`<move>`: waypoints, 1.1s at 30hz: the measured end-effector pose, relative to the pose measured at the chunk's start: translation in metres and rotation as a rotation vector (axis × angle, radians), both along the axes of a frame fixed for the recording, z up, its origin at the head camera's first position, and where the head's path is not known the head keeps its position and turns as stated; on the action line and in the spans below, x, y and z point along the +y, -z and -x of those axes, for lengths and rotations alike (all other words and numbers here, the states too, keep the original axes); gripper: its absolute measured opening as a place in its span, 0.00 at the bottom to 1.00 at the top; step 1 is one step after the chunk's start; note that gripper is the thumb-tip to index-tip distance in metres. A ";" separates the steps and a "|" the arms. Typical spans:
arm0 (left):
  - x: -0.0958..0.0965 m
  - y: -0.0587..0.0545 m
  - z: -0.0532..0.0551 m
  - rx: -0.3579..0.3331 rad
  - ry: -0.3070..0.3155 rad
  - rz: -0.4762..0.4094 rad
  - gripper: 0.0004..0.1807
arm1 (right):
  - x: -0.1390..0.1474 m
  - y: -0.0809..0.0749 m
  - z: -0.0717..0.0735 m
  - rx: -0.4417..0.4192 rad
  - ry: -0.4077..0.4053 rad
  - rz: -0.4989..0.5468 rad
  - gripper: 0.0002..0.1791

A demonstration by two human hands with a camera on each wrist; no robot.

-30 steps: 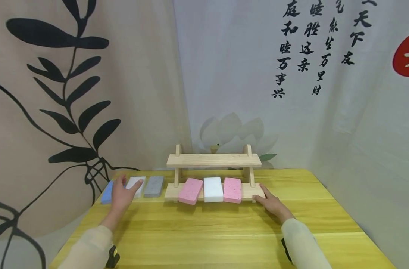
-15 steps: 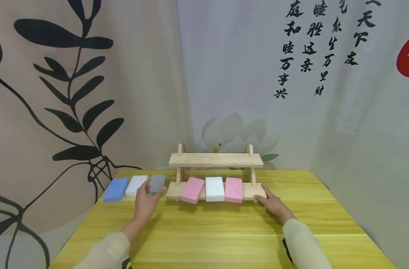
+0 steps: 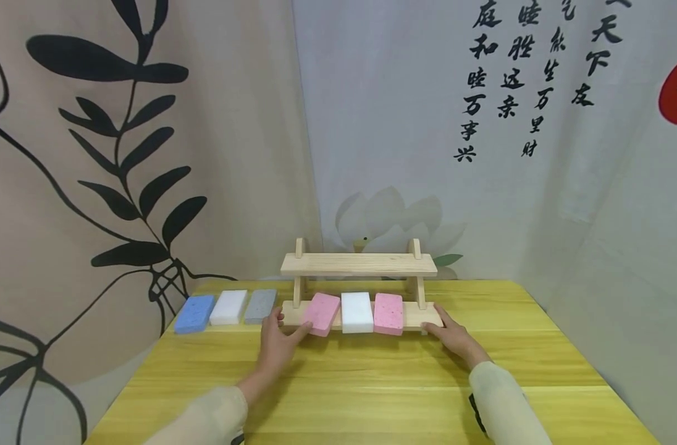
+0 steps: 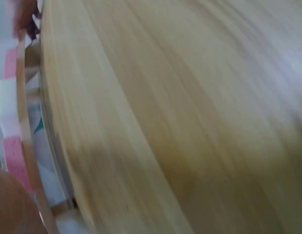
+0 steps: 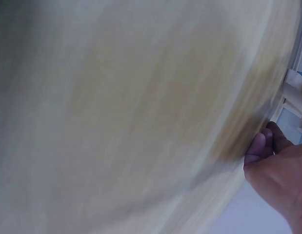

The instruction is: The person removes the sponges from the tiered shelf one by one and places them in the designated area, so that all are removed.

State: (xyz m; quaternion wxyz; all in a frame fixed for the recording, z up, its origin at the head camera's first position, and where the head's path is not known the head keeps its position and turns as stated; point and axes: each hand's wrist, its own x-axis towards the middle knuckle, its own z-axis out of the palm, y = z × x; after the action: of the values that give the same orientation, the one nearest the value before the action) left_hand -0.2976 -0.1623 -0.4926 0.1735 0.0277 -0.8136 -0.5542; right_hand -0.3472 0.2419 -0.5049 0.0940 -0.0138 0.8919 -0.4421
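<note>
Fingers of the left hand are at the left end of the wooden rack, and its thumb is apart from them, at the near corner of the left pink sponge. Whether this hand grips something, I cannot tell; the left wrist view is blurred and hides the fingertips. The right hand grips the right end of the lower shelf, with the thumb on the near side and the fingers curled at the end.

Between the hands, on this shelf, the left pink sponge lies turned, its far end toward the right. Just beside it is a white sponge, then a right pink sponge; all three reach over the near edge. To the left of the rack, on the yellow table, lie a grey block, a white block and a blue block. On the far side hangs a printed cloth.
</note>
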 end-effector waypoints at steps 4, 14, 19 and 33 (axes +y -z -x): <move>0.014 0.005 0.000 -0.008 -0.032 0.012 0.53 | 0.000 0.000 0.000 0.008 0.003 -0.005 0.51; 0.031 0.020 0.003 0.040 -0.102 0.033 0.50 | -0.001 0.001 0.000 0.001 0.007 -0.003 0.51; 0.036 0.023 0.005 0.029 -0.119 0.052 0.51 | -0.002 -0.001 -0.001 0.003 0.009 -0.008 0.51; 0.047 0.024 0.008 0.062 -0.130 0.057 0.46 | -0.002 0.000 -0.002 -0.005 0.021 -0.007 0.52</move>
State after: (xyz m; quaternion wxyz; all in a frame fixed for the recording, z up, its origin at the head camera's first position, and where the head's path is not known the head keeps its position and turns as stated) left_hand -0.3052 -0.1152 -0.5165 0.2351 0.0583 -0.8199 -0.5188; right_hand -0.3455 0.2396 -0.5050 0.0915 -0.0031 0.8934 -0.4399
